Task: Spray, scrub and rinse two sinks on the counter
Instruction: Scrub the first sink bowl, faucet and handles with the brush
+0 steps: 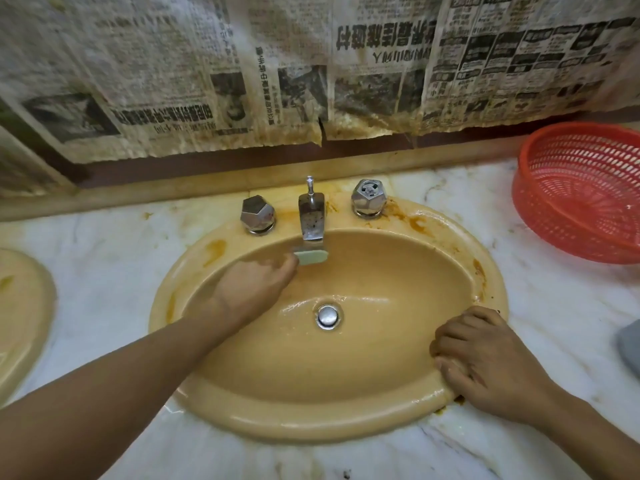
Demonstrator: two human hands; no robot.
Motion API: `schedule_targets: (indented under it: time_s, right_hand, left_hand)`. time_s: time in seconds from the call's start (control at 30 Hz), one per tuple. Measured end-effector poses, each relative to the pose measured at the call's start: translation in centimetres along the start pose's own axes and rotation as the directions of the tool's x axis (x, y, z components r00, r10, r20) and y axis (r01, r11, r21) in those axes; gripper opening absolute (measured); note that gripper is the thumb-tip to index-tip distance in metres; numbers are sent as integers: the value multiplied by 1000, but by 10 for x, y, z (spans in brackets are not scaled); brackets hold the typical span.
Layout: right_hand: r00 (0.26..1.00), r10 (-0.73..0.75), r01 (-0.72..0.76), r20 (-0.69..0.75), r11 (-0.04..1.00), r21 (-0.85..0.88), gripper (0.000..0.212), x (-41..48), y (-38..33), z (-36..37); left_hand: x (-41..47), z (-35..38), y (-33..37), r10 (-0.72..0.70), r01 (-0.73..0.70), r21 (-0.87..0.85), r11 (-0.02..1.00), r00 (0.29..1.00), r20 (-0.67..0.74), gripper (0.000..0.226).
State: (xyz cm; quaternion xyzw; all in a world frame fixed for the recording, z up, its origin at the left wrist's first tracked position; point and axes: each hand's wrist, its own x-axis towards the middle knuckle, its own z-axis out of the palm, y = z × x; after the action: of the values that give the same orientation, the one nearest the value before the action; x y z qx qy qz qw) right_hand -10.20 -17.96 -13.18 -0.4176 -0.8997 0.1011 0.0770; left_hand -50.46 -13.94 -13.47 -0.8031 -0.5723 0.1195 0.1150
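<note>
Head view. The tan sink [311, 424], set near the middle of the marble worktop [104, 265], is shown at the scrubbing step. A green scrub pad [311, 257] is pinched in the fingers of the left hand [256, 289] and is held against the rear wall of the basin, directly beneath the chrome spout [311, 216]. The right hand [485, 358] is braced on the front right rim, its fingers curled over the edge. The basin floor around the drain stopper [327, 317] is seen to be wet; no running stream can be made out. Orange stains [419, 223] are left on the rear rim beside the right tap knob [369, 202]. The rim is therefore judged not yet scrubbed. The next move would call for the pad to be carried up onto those stains under firm pressure, and a knob to be turned afterwards for rinsing. The second sink [20, 306] is cut off at the worktop's left edge; a red basket [581, 195] is stood at its rear right corner.
</note>
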Motion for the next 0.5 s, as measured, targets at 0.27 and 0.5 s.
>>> schedule_targets:
  time_s: [0.27,0.5]
  right_hand:
    - [920,-28,63,390,995,-78,73,32,-54,1]
    - [879,-79,72,470,997,33,72,36,-83,11]
  left_hand:
    - [6,-4,10,-39,28,-80,996,988,-149,45]
    - [-11,-2,-13,31,-34,110,993,999,33,45]
